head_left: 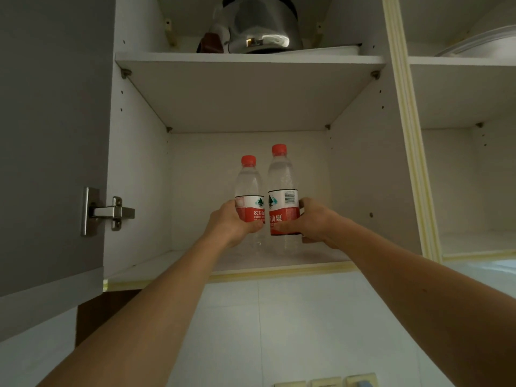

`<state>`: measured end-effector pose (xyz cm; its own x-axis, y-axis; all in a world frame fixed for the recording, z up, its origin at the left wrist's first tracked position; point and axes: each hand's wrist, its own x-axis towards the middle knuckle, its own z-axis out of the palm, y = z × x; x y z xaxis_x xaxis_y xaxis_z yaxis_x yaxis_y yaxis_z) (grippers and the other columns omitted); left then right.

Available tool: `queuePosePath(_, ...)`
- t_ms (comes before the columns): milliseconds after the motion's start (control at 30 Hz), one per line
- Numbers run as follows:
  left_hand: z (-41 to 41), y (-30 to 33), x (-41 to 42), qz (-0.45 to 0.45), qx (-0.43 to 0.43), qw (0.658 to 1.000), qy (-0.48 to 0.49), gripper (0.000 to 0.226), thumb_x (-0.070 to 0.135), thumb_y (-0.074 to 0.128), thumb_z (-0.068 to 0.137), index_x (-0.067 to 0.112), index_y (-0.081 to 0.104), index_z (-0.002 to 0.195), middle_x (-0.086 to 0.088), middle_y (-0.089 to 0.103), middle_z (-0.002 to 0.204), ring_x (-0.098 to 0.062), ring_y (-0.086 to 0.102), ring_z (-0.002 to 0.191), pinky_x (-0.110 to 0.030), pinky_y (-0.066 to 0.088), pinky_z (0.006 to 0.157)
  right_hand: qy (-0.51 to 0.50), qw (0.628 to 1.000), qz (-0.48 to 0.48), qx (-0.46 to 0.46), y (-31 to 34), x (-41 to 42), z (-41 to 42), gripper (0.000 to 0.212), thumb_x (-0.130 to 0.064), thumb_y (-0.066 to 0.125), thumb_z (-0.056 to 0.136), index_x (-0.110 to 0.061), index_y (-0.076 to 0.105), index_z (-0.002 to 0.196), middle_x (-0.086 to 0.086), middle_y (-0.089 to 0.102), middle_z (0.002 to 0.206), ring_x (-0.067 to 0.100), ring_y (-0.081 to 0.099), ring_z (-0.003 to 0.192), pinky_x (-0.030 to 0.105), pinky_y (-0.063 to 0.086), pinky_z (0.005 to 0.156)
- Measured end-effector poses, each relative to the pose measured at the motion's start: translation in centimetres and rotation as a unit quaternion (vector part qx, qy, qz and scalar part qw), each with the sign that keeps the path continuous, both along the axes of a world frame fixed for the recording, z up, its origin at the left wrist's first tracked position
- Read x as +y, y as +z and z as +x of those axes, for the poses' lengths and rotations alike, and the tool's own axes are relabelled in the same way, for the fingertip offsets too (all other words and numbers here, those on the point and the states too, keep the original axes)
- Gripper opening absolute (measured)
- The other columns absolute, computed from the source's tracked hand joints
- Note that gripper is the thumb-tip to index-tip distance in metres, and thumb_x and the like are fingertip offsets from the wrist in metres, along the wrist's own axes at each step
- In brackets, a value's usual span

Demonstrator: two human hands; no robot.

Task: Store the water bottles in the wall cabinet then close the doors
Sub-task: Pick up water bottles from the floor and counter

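your left hand (227, 222) curls round the label of the left bottle (249, 191), and your right hand (314, 222) grips the right bottle (282, 191) the same way. both bottles stand upright, side by side and just touching, inside the lower compartment of the wall cabinet (360, 177). the grey door (53, 135) hangs open on its hinge (109, 212). a steel kettle (259, 26) sits on the shelf above.

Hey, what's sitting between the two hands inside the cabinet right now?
In the head view, two water bottles: the left hand grips the left bottle, the right hand grips the right bottle, side by side, upright.
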<state>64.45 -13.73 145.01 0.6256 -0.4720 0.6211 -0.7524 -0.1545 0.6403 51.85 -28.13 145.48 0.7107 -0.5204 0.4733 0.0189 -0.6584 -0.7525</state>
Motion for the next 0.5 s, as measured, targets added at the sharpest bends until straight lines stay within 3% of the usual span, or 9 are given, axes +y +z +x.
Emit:
queuePosePath(133, -0.9, 0.2, 0.1, 0.038, -0.031, 0.998, 0.027, 0.048, 0.032, 0.081, 0.083, 0.024, 0.061, 0.126, -0.002, 0.07, 0.118, -0.023, 0.064, 0.103, -0.041, 0.056, 0.093, -0.016, 1.0, -0.012, -0.001, -0.3, 0.5, -0.3, 0.033, -0.031, 0.083, 0.082, -0.034, 0.051, 0.089, -0.007, 0.063, 0.094, 0.008, 0.059, 0.081, 0.024, 0.049, 0.061)
queuePosePath(200, -1.4, 0.3, 0.5, 0.057, -0.043, 0.997, 0.043, 0.05, 0.031, 0.078, 0.086, 0.021, 0.059, 0.132, -0.006, 0.069, 0.122, -0.026, 0.065, 0.107, -0.04, 0.056, 0.093, -0.034, 0.999, -0.031, -0.002, -0.5, 1.0, -0.6, 0.029, -0.033, 0.08, 0.084, -0.025, 0.058, 0.102, -0.006, 0.063, 0.093, 0.004, 0.055, 0.074, 0.019, 0.043, 0.058)
queuePosePath(267, -2.2, 0.3, 1.3, 0.064, -0.058, 0.993, 0.076, 0.05, 0.032, 0.073, 0.09, 0.016, 0.057, 0.135, -0.01, 0.066, 0.126, -0.029, 0.063, 0.112, -0.033, 0.052, 0.091, -0.073, 0.995, -0.06, -0.012, -1.0, 1.7, -1.6, 0.044, -0.037, 0.076, 0.088, -0.017, 0.056, 0.122, -0.006, 0.061, 0.094, 0.005, 0.05, 0.072, 0.018, 0.036, 0.056)
queuePosePath(367, -4.2, 0.3, 3.0, 0.041, -0.084, 0.988, 0.121, 0.045, 0.039, 0.066, 0.095, 0.01, 0.06, 0.129, -0.014, 0.066, 0.126, -0.031, 0.062, 0.114, -0.028, 0.042, 0.083, -0.138, 0.983, -0.116, -0.024, -2.0, 2.7, -4.4, 0.06, -0.042, 0.068, 0.093, -0.009, 0.049, 0.139, 0.009, 0.062, 0.123, 0.02, 0.057, 0.094, 0.028, 0.046, 0.075)
queuePosePath(433, -6.1, 0.3, 4.0, 0.012, -0.092, 0.988, 0.123, 0.041, 0.042, 0.064, 0.095, 0.01, 0.064, 0.12, -0.013, 0.068, 0.12, -0.03, 0.064, 0.108, -0.029, 0.045, 0.081, -0.159, 0.972, -0.165, -0.043, -2.6, 3.1, -7.1, 0.051, -0.037, 0.064, 0.096, -0.011, 0.052, 0.138, 0.011, 0.06, 0.131, 0.025, 0.059, 0.107, 0.03, 0.045, 0.085)
queuePosePath(500, -8.5, 0.3, 5.0, -0.02, -0.108, 0.987, 0.115, 0.034, 0.044, 0.062, 0.096, 0.012, 0.068, 0.109, -0.009, 0.071, 0.112, -0.026, 0.065, 0.098, -0.029, 0.047, 0.08, -0.167, 0.962, -0.205, -0.073, -3.1, 3.6, -10.2, 0.04, -0.032, 0.06, 0.098, -0.012, 0.057, 0.132, 0.008, 0.061, 0.127, 0.022, 0.057, 0.106, 0.029, 0.043, 0.086)
